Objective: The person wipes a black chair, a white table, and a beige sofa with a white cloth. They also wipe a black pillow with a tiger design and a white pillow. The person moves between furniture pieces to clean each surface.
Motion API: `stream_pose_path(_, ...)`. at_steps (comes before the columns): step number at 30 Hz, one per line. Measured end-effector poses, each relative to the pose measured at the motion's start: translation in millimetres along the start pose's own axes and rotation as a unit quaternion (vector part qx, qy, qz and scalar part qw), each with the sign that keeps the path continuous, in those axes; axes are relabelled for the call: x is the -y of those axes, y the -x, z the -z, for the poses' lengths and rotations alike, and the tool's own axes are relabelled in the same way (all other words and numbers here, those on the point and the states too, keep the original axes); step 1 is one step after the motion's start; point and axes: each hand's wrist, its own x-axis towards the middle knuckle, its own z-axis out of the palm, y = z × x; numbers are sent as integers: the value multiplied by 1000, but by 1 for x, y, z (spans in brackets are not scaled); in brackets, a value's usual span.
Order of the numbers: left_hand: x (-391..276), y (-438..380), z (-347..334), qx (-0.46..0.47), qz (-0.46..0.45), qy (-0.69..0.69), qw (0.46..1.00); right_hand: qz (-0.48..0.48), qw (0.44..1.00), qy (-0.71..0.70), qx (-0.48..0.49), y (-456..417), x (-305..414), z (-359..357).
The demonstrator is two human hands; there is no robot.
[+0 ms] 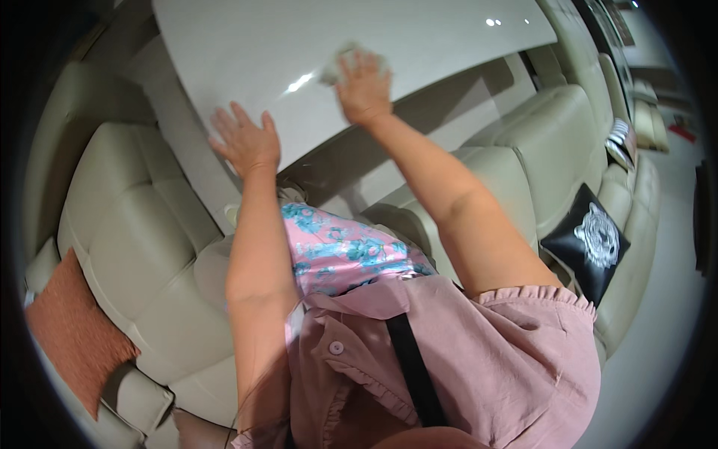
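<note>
My right hand [364, 87] lies spread over a pale, blurred cloth [332, 72] on the glossy white tabletop [252, 50], near the table's front edge. Whether its fingers grip the cloth or only press on it cannot be told. Further left, my left hand [249, 140] rests at the near left corner of the tabletop, fingers apart and holding nothing. Below the hands, a pink floral fabric [348, 247] covers my lap.
Cream leather sofa seats [140, 224] surround the near side of the table. An orange-brown cushion [78, 331] lies at left, a black cushion with an animal-head print [586, 241] at right. A shelf or base [359, 163] shows beneath the tabletop.
</note>
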Motion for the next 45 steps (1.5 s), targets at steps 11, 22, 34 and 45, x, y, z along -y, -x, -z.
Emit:
stream_pose_path(11, -6, -3, -5, -27, -25, -14, 999, 30, 998, -55, 30, 21, 10, 12)
stream_pose_path(22, -1, 3, -4, -47, -21, 32, 998, 66, 996, -35, 51, -26, 14, 21)
stream_pose_path(34, -6, 10, 9, -9, -25, 69, 997, 92, 996, -10, 9, -84, 5, 1)
stream_pose_path(45, -11, 12, 30, 32, -69, 153, 985, 71, 997, 3, -26, -202, 20, -15)
